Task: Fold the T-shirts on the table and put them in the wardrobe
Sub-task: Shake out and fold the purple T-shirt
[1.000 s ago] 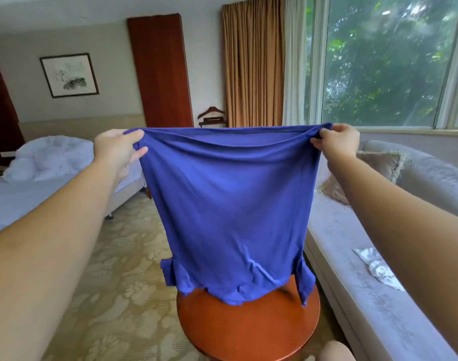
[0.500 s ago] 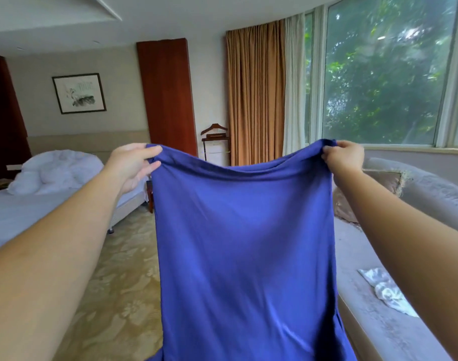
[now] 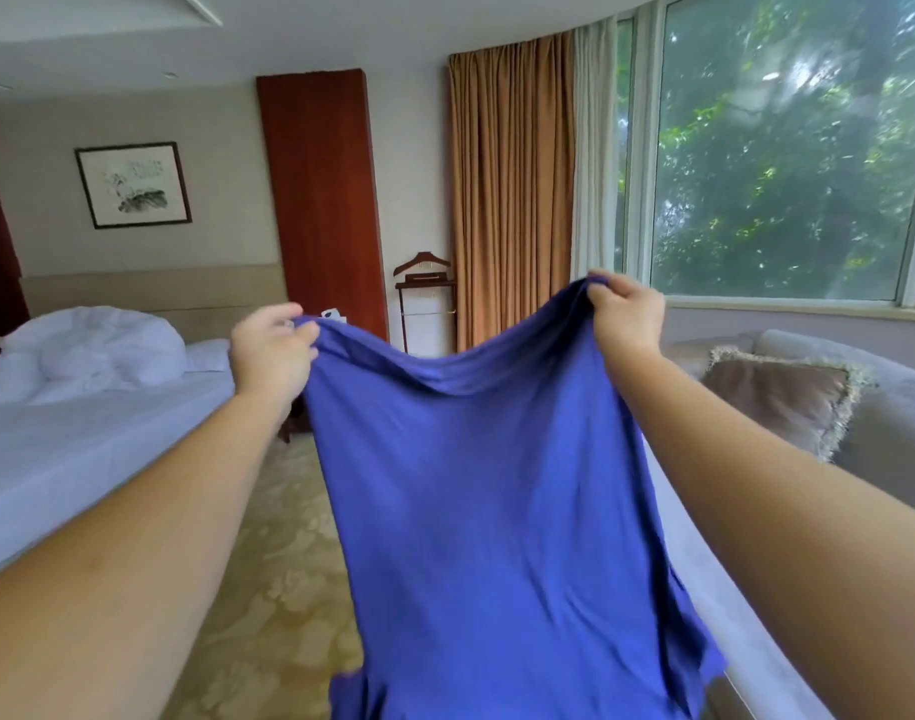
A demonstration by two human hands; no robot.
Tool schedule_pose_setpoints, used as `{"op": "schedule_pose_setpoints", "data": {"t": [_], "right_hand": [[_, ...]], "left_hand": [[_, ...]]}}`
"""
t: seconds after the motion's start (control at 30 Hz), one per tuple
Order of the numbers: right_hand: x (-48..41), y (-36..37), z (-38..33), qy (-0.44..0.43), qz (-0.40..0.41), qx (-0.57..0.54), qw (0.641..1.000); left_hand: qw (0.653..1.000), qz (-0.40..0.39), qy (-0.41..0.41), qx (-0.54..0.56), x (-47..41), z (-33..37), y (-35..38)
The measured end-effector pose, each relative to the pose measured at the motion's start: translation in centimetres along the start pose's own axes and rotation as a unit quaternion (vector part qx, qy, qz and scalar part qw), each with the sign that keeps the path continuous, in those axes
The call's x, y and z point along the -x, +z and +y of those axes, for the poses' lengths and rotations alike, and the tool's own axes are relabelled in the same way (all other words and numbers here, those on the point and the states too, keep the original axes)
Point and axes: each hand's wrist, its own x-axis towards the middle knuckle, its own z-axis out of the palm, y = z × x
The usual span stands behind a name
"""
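Note:
A blue T-shirt (image 3: 486,511) hangs in the air in front of me, spread between both hands, with its upper edge sagging in the middle. My left hand (image 3: 270,350) pinches its upper left corner. My right hand (image 3: 624,314) grips its upper right corner, a little higher than the left. The shirt's lower end with the sleeves runs out of the frame at the bottom. The table is hidden behind the shirt.
A bed with white bedding (image 3: 81,407) stands on the left. A grey sofa (image 3: 886,407) with a brown cushion (image 3: 777,397) runs along the right under the window. A wooden valet stand (image 3: 424,298) and a tall red-brown panel (image 3: 320,200) are at the far wall. Patterned carpet (image 3: 278,589) lies between.
Both hands have come closer together, so the shirt's top edge sags more. The view has tilted up and the round wooden table has dropped out of sight.

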Motion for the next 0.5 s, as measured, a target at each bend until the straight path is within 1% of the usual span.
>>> {"op": "schedule_pose_setpoints", "data": {"t": [0.07,0.1,0.17,0.2,0.27,0.3,0.33,0.37,0.4,0.43,0.5], "right_hand": [[-1.3,-0.2,-2.3,-0.009,-0.005,-0.044,0.999],[-1.6,-0.9,-2.9,0.002,-0.011,-0.066,0.998],[-1.4,-3.1,-3.1,0.032,-0.019,-0.094,0.995],[-0.8,-4.5,-3.0,0.040,-0.017,-0.090,0.995],[0.6,-7.7,-2.1,0.062,0.003,-0.050,0.997],[1.5,-9.3,-1.5,0.070,0.003,-0.011,0.997],[2.3,-10.6,-0.9,0.081,-0.013,0.025,0.996],[3.9,-12.2,0.1,0.089,-0.049,0.084,0.991],[5.0,-13.2,1.0,0.106,-0.084,0.116,0.984],[6.3,-14.5,2.5,0.112,-0.114,0.173,0.972],[10.1,-16.7,4.4,0.172,-0.154,0.196,0.953]], "left_hand": [[0.998,0.040,0.033,0.036,-0.9,2.6,0.1],[0.997,0.054,0.038,0.051,-0.9,3.4,-0.3],[0.996,0.061,0.028,0.056,0.2,4.2,-1.8],[0.997,0.057,0.019,0.052,1.1,4.3,-2.7],[0.998,0.042,-0.003,0.042,3.4,3.8,-4.4],[0.999,0.032,-0.016,0.035,4.7,3.2,-5.1],[0.999,0.019,-0.025,0.022,5.5,2.7,-5.6],[0.999,0.000,-0.038,0.000,7.1,1.7,-6.4],[0.998,-0.023,-0.057,-0.022,8.1,0.8,-6.9],[0.994,-0.052,-0.083,-0.048,9.5,-0.6,-7.5],[0.975,-0.127,-0.149,-0.105,12.8,-3.8,-9.0]]}}
